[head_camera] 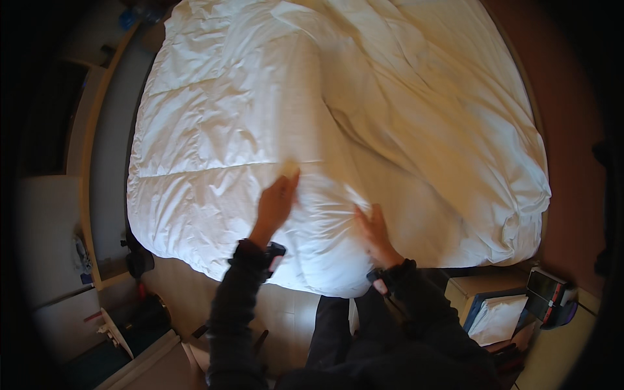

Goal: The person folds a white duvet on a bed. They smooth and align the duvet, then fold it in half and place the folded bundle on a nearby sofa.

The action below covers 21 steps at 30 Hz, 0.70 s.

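Observation:
A white quilted comforter with stitched seams covers the left and near part of a bed in front of me. It is folded or bunched along the middle. To its right is smoother, wrinkled white bedding. My left hand is at the comforter's middle with its fingers curled on the fabric; the fingertips are blurred. On the same raised fabric, farther right, my right hand touches the cloth with thumb and fingers apart. Creases run between the two hands. Both wrists wear dark bands with small devices.
A wood-edged shelf unit runs along the left. At lower right, near the bed's corner, stand a box with papers and a dark electronic device. Wood flooring shows below the bed; a cardboard box is at lower left.

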Motion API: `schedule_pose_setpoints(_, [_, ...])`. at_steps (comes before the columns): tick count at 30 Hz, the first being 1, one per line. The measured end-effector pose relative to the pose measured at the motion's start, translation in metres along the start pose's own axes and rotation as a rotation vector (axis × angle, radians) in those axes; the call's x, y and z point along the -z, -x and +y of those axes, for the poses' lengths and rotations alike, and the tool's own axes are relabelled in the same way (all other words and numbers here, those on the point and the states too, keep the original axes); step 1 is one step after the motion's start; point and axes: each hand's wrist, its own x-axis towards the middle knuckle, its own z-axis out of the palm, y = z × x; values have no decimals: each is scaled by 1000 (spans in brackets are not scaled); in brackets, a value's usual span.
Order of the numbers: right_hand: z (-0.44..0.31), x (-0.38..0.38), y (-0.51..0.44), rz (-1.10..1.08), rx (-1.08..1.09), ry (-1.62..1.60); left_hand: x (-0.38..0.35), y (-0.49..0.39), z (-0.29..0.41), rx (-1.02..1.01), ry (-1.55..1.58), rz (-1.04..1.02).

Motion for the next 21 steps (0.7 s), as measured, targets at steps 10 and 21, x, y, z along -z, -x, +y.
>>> schedule_pose_setpoints(10, [122, 0, 97, -114, 67, 347, -36, 143, -114, -137, 99, 65])
schedule_pose_setpoints(21, [16, -196, 152, 165, 435, 1123, 202, 279, -352, 112, 225, 352])
